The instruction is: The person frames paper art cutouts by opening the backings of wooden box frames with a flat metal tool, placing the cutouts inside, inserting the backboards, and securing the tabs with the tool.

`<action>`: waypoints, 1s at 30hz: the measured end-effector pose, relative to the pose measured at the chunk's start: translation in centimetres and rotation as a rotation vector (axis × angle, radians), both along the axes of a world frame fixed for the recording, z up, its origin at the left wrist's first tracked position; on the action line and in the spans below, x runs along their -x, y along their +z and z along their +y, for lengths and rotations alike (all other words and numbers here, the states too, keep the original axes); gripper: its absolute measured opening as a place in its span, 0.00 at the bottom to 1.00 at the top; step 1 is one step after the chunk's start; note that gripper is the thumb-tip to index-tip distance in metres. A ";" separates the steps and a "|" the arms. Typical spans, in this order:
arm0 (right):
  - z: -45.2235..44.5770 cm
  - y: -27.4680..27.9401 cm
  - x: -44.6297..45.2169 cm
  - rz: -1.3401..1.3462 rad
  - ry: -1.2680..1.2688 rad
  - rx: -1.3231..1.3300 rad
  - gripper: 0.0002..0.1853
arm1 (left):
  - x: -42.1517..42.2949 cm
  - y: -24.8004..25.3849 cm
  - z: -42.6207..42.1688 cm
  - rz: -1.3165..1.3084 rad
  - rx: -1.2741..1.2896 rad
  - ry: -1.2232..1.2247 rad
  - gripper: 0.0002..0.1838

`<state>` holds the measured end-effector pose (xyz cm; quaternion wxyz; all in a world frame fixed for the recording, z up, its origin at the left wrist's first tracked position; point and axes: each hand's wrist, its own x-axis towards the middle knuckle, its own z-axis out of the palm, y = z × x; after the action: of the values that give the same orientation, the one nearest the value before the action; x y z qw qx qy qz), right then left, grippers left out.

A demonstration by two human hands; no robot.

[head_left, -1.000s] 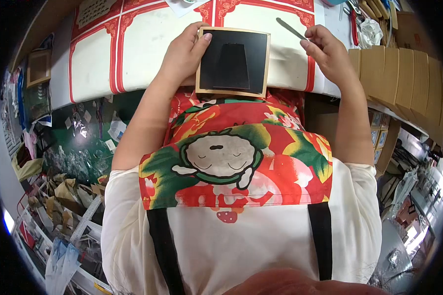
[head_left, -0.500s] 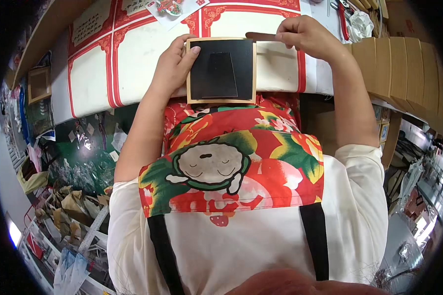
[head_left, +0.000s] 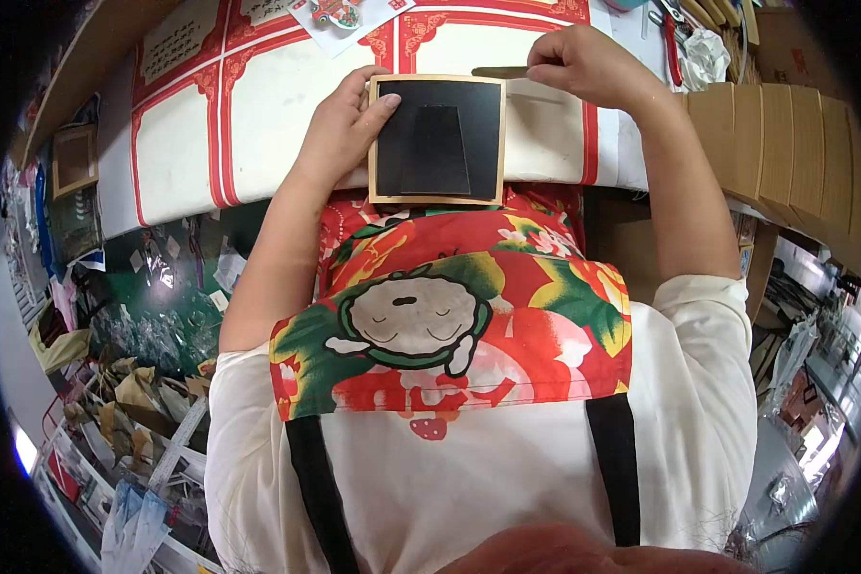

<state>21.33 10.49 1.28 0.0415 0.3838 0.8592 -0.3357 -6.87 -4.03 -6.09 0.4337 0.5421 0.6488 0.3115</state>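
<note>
Frame: the black-backed frame (head_left: 411,143) is the landmark; it is held back side up at the table's near edge, its stand flap (head_left: 437,148) flat against the panel.
Left hand: the left hand (head_left: 344,129) grips the frame's upper left side, thumb over the back; the other fingers are partly hidden.
Right hand: the right hand (head_left: 584,67) is closed around a thin flat blade (head_left: 500,73), beyond the frame's upper right corner.
Blade tip: just past the frame's top edge; whether it touches cannot be told.
Step in hand: apparently working the blade at the frame's edge while the left hand steadies it.
Next move: seems to call for a firm left grip and a light, controlled blade, clear of the left fingers.
Beyond the frame: a printed card (head_left: 373,14) on the patterned table (head_left: 536,148).
Right of the frame: brown stacked boxes (head_left: 775,143), near the right forearm; farther off, red-handled pliers (head_left: 673,55).
In the way: nothing visible between blade and frame; the floral apron (head_left: 555,316) sits close below the frame.
</note>
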 end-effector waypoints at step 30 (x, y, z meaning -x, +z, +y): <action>-7.2 -6.3 3.0 0.421 -0.621 0.096 0.23 | -0.3 0.1 -0.8 0.207 -0.202 -0.093 0.36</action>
<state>18.32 3.33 -5.03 -0.2217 0.5463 0.6750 -0.4436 -6.61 -4.78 -6.02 0.3220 0.6416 0.6295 0.2973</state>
